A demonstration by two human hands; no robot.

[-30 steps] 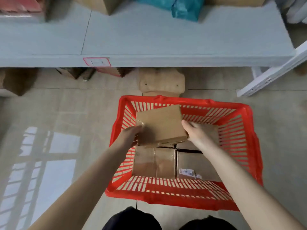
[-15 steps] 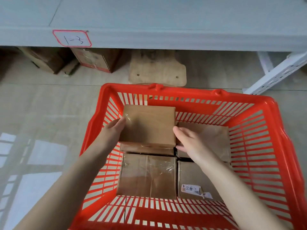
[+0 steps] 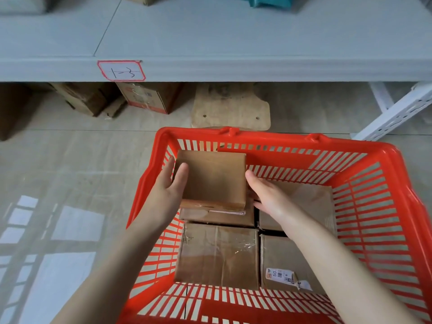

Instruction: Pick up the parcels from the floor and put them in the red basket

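Lying over other boxes [image 3: 217, 253] in the far left corner of the red plastic basket [image 3: 280, 139], the small brown cardboard parcel [image 3: 212, 178] is gripped by the left hand [image 3: 166, 195]; the grip of the right hand [image 3: 268, 197] cannot be judged.

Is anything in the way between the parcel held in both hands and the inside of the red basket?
Nothing visible blocks it. The held parcel, between the left hand and right hand, is inside the red basket rim, at the far left corner. Directly below lies a taped parcel, so it would land on that.
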